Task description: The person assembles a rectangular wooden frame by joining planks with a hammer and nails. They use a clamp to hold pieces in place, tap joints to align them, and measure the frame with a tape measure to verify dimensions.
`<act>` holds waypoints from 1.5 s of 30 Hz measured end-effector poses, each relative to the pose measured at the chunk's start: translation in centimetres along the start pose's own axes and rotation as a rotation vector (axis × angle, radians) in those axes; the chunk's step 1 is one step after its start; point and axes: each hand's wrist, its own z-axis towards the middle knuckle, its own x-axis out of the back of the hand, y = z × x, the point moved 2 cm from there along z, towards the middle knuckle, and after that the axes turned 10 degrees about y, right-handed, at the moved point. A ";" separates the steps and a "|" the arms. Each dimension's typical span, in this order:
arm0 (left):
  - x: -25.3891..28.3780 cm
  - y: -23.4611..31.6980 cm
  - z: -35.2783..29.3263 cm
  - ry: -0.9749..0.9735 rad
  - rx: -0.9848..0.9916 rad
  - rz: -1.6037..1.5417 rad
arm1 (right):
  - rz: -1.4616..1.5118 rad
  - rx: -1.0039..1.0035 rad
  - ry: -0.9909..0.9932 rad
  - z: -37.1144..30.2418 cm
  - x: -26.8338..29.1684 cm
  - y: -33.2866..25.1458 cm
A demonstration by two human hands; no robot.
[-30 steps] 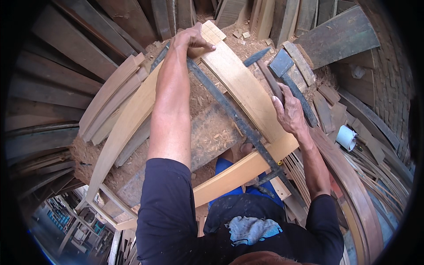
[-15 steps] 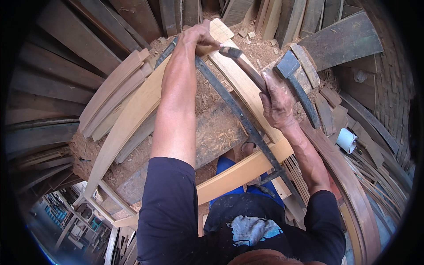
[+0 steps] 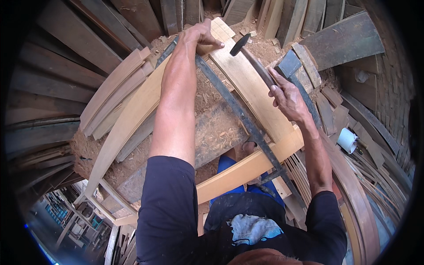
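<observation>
My right hand (image 3: 289, 97) is closed around the wooden handle of a hammer (image 3: 258, 65). The dark hammer head hangs over the pale wide board (image 3: 258, 90) of a wooden frame, just right of my left thumb. At the frame's far corner, my left hand (image 3: 199, 36) grips the wood with the thumb reaching onto the joint; its other fingers are partly hidden. Curved rails (image 3: 238, 174) join the board at both ends. A dark metal bar clamp (image 3: 229, 102) crosses the frame from the far corner toward my body.
An axe (image 3: 289, 65) leans on a wood block right of my right hand. Curved planks (image 3: 115, 92) are stacked at left, more boards (image 3: 57, 66) line the back and left. Sawdust and chips cover the ground. A white cup (image 3: 347, 140) stands among offcuts at right.
The hammer has shifted right, away from my left thumb, and its head has turned. My right hand moved right with it. My left hand stays in place.
</observation>
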 end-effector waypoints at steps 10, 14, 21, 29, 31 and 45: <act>-0.5 0.1 0.3 0.030 -0.025 0.015 | 0.258 0.003 0.151 4.3 1.5 1.2; -0.7 -0.2 0.3 0.034 -0.037 0.047 | 0.145 -0.038 -0.037 4.1 1.7 1.3; -1.0 -1.1 1.8 -0.018 -0.075 0.072 | 0.171 -0.128 -0.124 4.7 0.8 1.9; -3.1 -3.2 4.0 -0.225 0.146 -0.272 | 0.328 -0.169 -0.132 4.7 -0.1 3.4; -4.0 -4.2 4.5 -0.469 0.398 -0.598 | 0.265 -0.180 -0.117 5.0 0.3 3.9; -3.6 -3.0 4.2 -0.328 0.836 -1.089 | 0.375 -0.144 0.074 3.6 0.2 3.9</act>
